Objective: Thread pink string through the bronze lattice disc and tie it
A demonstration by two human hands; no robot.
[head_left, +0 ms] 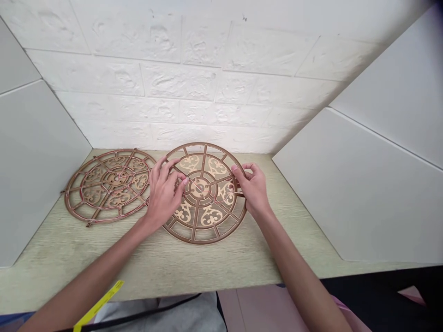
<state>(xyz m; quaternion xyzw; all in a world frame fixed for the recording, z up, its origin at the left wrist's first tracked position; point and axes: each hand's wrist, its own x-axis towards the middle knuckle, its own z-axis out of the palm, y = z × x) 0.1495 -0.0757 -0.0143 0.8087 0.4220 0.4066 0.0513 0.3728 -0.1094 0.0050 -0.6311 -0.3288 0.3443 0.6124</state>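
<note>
A round copper-coloured openwork grille (204, 216) with cream heart-shaped scrollwork lies on the pale wooden tabletop (221, 263). My left hand (165, 193) rests on its left side, fingers spread and bent over the spokes near the hub. My right hand (254, 186) grips its right rim, fingers curled round the edge. A second, similar round grille (109, 184) lies flat to the left, untouched.
A white brick-textured wall (194, 92) stands behind the table. Slanted white panels close in the left (31, 161) and right (363, 184) sides. A yellow strip (98, 304) and a black cord (155, 309) hang below the table's front edge.
</note>
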